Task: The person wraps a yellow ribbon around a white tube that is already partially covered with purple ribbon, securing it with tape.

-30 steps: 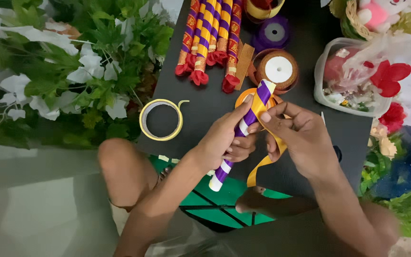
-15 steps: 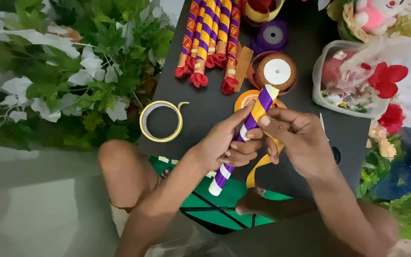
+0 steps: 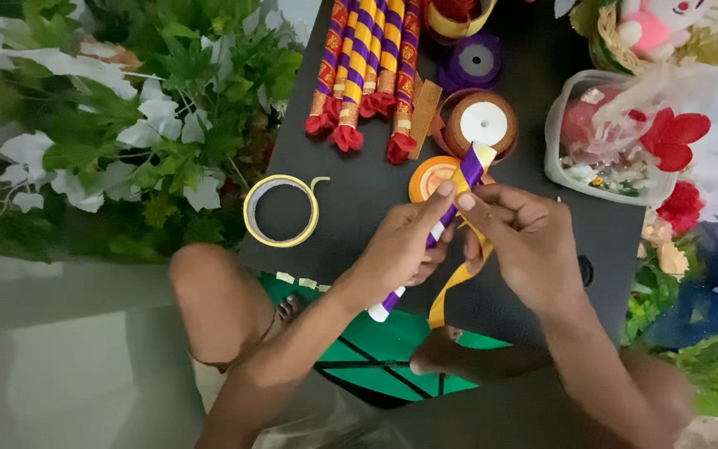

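Head view: your left hand (image 3: 400, 245) wraps closed around the striped stick (image 3: 459, 187); your right hand (image 3: 529, 241) pinches yellow ribbon (image 3: 450, 291) near its tip, which points up-right.

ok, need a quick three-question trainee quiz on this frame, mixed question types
1. True or false: the left hand grips the purple-and-yellow ribbon-wrapped stick.
2. Which lies left of the hands on the black board? A) yellow tape ring B) clear plastic tub C) purple ribbon spool
3. Fill in: a loose strip of ____ ribbon hangs below the right hand.

Key: 1 true; 2 A; 3 yellow.
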